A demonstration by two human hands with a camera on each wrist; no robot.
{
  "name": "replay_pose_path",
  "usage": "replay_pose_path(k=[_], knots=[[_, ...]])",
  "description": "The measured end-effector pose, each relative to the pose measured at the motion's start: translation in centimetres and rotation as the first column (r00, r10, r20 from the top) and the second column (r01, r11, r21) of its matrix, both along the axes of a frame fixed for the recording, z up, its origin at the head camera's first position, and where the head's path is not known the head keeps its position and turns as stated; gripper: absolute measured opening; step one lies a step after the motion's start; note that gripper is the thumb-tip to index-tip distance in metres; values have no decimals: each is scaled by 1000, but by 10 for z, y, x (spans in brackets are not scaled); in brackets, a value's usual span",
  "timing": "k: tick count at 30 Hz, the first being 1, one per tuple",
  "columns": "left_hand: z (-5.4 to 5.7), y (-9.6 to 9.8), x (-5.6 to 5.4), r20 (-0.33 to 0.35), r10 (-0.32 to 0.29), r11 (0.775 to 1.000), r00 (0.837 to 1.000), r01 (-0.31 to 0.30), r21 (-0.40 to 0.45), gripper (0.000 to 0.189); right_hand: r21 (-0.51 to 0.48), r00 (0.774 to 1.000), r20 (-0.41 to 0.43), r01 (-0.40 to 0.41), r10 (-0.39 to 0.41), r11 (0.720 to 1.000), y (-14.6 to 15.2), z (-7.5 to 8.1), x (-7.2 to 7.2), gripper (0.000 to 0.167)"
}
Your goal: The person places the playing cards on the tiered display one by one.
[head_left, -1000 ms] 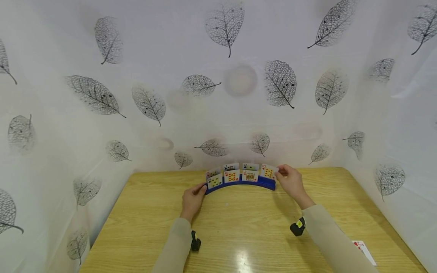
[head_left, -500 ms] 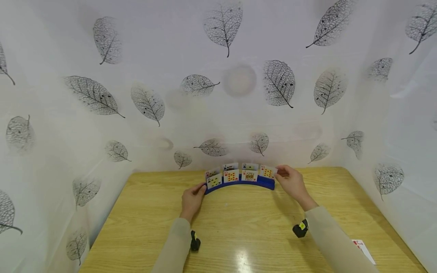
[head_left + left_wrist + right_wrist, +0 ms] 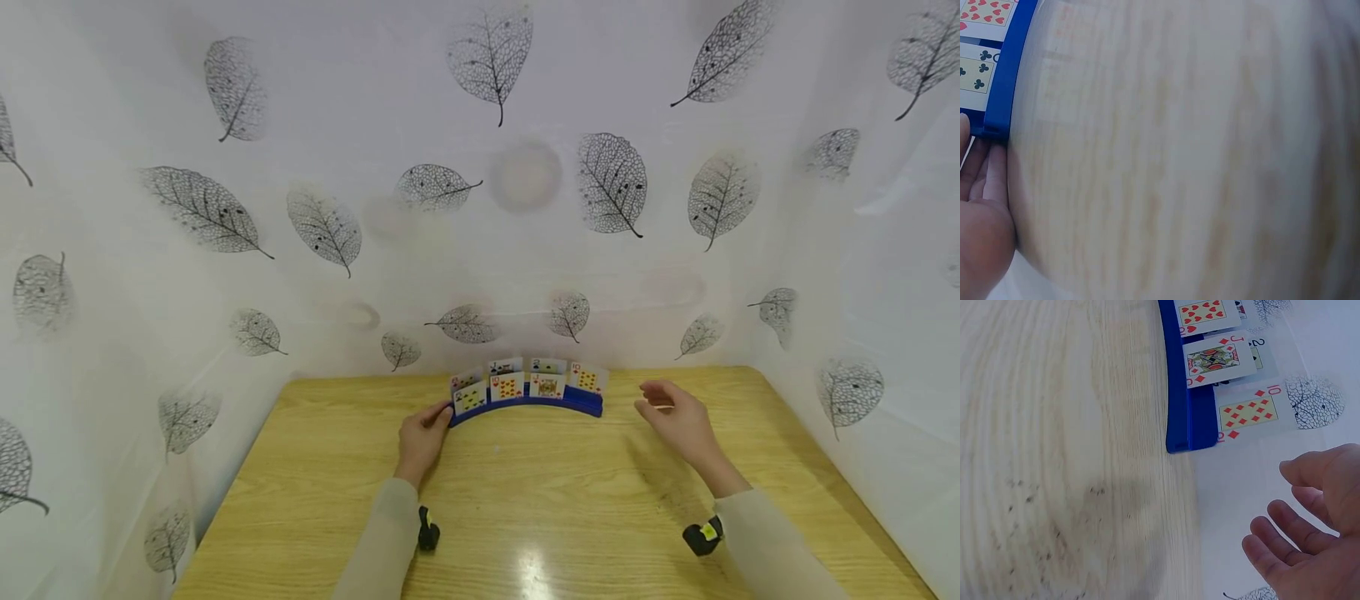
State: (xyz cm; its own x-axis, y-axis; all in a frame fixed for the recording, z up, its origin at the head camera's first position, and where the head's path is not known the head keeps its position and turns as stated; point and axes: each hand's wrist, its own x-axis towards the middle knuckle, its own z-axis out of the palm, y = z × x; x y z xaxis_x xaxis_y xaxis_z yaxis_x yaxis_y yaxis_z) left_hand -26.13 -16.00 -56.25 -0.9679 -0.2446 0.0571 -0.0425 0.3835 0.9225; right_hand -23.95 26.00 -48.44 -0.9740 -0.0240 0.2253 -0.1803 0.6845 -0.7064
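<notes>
A blue curved card holder [image 3: 527,402] stands at the table's far edge with playing cards upright in two rows. My left hand [image 3: 422,442] pinches its left end, thumb in front and fingers behind. A clubs card [image 3: 471,398], the ten of hearts [image 3: 507,387] and the jack of diamonds [image 3: 1219,359] fill the front row. Behind them are several more cards, with the ten of diamonds [image 3: 1249,414] at the right end. My right hand [image 3: 682,425] is off to the right of the holder, fingers loosely bent, holding nothing.
The wooden table [image 3: 510,500] reaches back to a white curtain [image 3: 360,125] printed with leaves, which hangs close behind the holder and along both sides. A black wrist camera [image 3: 702,536] sits at my right sleeve, another [image 3: 429,530] at my left.
My right hand has let go of the ten of diamonds and moved right and toward me. The jack card lying at the right is now out of sight near my sleeve. My left hand stays put.
</notes>
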Motion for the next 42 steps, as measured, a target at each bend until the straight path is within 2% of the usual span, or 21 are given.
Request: replay_pose_path(k=[6,17,30,39,42], knots=[[-1,0,1,5,-8,1000,1000,8,5,30,37,999,-44,12,-11,999,15,0,20,39],[0,-1,1,1,-7,1000,1000,7,-2,30,89,997,-41,67,-64,994,47,-9,49,45],[1,1,2,14,-6,1000,1000,6,5,30,139,987,78,131,-142,982,82,-24,84,59],[0,0,1,1,-15,1000,1000,15,5,31,176,958,220,145,-182,974,107,-33,103,73],[-1,0,1,-5,-17,1000,1000,17,-1,31,191,951,243,146,-191,971,113,-37,109,76]])
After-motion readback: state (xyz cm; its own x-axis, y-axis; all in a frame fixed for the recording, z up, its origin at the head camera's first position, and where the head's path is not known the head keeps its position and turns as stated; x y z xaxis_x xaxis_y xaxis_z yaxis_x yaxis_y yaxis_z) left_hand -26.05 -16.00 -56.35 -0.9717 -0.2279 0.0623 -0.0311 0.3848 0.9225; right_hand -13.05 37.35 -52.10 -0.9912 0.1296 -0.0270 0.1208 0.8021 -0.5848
